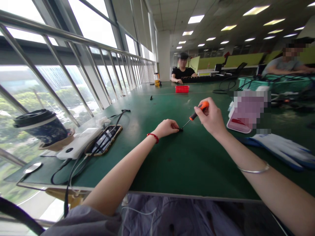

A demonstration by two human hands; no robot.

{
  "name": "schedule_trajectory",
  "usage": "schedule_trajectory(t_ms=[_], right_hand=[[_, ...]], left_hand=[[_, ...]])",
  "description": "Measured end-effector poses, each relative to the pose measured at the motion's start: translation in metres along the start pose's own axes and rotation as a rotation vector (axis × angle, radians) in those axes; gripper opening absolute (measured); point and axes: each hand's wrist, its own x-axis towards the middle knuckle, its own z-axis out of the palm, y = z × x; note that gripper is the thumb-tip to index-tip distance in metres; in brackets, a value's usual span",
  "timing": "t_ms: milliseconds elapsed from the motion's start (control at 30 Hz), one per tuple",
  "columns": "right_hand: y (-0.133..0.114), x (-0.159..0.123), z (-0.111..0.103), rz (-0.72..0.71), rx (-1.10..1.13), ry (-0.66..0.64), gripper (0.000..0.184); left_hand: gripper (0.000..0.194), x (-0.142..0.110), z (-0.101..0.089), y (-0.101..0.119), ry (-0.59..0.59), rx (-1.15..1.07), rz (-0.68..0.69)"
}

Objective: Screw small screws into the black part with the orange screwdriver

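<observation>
My right hand (212, 114) is closed around the orange and black handle of a screwdriver (194, 115), which slants down to the left. Its metal shaft ends at a small black part (180, 129) on the green table (157, 111). With its fingers pinched together, my left hand (167, 127) holds that small part against the tabletop. The part is too small to name more exactly, and the fingertips hide some of it. A red bracelet circles my left wrist, and a silver bangle is on my right forearm.
Left lie a phone (104, 140), a white box-like device (78, 144), cables and a lidded cup (44, 126). A glove (283, 147) and a pink-white packet (248, 111) lie right. Farther back are a red tray (182, 89), a teal basket (275, 82) and two people.
</observation>
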Motion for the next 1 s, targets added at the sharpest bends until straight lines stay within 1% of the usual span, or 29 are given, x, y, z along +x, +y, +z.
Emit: schedule_trajectory(t_ms=[167, 267, 367, 467, 533, 567, 667, 700, 733, 833, 1000], right_hand=[[-0.002, 0.0, -0.002, -0.036, -0.092, 0.027, 0.026], [-0.003, 0.0, -0.003, -0.054, -0.117, 0.021, 0.021], [-0.004, -0.001, -0.003, -0.063, -0.114, -0.013, 0.013], [-0.007, -0.002, -0.003, -0.086, -0.136, -0.035, 0.016], [-0.009, -0.003, -0.004, -0.087, -0.17, -0.032, 0.014], [-0.009, -0.003, -0.004, -0.079, -0.191, -0.029, 0.014], [-0.009, -0.002, -0.004, -0.048, -0.244, -0.018, 0.03], [-0.008, -0.002, -0.004, -0.042, -0.249, -0.012, 0.032], [-0.008, -0.002, -0.004, -0.038, -0.246, -0.009, 0.031], [-0.008, -0.002, -0.004, -0.031, -0.21, -0.016, 0.016], [-0.009, -0.003, -0.004, -0.031, -0.234, -0.007, 0.015]], left_hand=[[0.016, -0.002, 0.005, 0.0, 0.11, 0.074, -0.01], [0.016, -0.003, 0.006, 0.001, 0.157, 0.138, -0.025], [0.016, -0.004, 0.006, 0.004, 0.163, 0.239, -0.013], [0.017, -0.004, 0.005, 0.007, 0.149, 0.345, 0.013], [0.017, -0.004, 0.005, 0.008, 0.141, 0.383, 0.035], [0.017, -0.004, 0.005, 0.008, 0.139, 0.39, 0.047], [0.018, -0.003, 0.006, 0.007, 0.144, 0.365, 0.076], [0.019, -0.003, 0.007, 0.006, 0.148, 0.347, 0.083], [0.019, -0.002, 0.008, 0.005, 0.152, 0.327, 0.09], [0.021, -0.001, 0.01, 0.004, 0.166, 0.268, 0.087], [0.022, 0.001, 0.012, 0.003, 0.175, 0.21, 0.05]])
